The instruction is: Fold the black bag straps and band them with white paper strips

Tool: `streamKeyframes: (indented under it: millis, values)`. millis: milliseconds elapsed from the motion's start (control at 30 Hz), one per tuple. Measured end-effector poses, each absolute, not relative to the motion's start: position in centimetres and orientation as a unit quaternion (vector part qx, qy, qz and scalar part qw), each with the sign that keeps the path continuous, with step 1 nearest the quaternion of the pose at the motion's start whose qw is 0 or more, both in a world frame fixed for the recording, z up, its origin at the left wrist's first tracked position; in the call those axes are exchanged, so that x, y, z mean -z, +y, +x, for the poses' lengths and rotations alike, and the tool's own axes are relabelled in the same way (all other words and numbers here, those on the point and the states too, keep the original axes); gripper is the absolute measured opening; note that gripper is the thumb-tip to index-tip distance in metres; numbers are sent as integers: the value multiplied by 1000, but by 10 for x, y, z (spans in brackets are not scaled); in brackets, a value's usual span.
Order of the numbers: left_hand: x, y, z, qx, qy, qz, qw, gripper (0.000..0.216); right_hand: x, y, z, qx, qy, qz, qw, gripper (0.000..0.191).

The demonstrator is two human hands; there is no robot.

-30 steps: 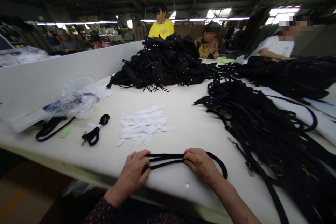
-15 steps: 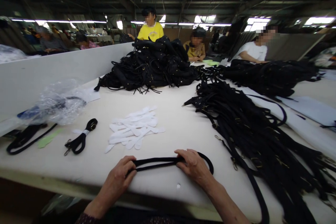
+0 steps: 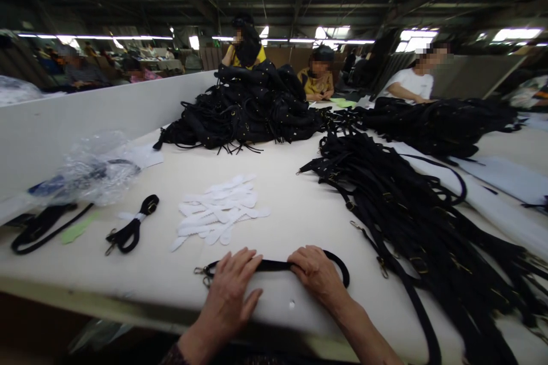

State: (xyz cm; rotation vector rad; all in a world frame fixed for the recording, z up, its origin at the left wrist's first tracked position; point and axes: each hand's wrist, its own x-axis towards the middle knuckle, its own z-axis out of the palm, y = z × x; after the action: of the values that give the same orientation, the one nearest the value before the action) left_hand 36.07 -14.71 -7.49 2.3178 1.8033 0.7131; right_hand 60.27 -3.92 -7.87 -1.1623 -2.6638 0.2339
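A black strap (image 3: pixel 274 266), folded into a long narrow loop, lies across the near edge of the table. My left hand (image 3: pixel 233 285) rests over its left part with fingers stretched and the thumb held apart. Metal clasps (image 3: pixel 200 271) stick out just left of those fingers. My right hand (image 3: pixel 314 271) has its fingers curled around the strap near the rounded right end, which loops out beyond the knuckles. Past my hands lie several white paper bands (image 3: pixel 220 211) with scalloped edges. A coiled black strap (image 3: pixel 131 231) with a white band around it sits to the left.
A big heap of black straps (image 3: pixel 398 211) with brass buckles covers the right side. Black bags (image 3: pixel 252 105) are piled at the back. Crumpled clear plastic (image 3: pixel 100 165) lies by the white partition (image 3: pixel 85 120). Co-workers (image 3: pixel 317 77) are across the table.
My left hand has let go of the strap's left end and moved right, flattening over it, so the clasps now show. The strap's two strands lie closer together. My right hand has barely moved.
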Motion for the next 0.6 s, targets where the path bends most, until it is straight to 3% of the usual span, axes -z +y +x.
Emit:
streamKeyframes:
  millis: [67,233,400,600]
  values:
    - [75,-133,386,-234,583,773,87,59,82,-38,604,-68,-913,-384,118,14]
    - [90,-104,403,-226,604,757,100,28,90,-32,609,-55,-924,-350,142,13]
    - [96,-102,397,-234,602,758,85,29,92,-31,611,-54,-925,-330,182,14]
    - [96,-103,400,-226,594,768,75,29,85,-34,607,-62,-924,-338,168,14]
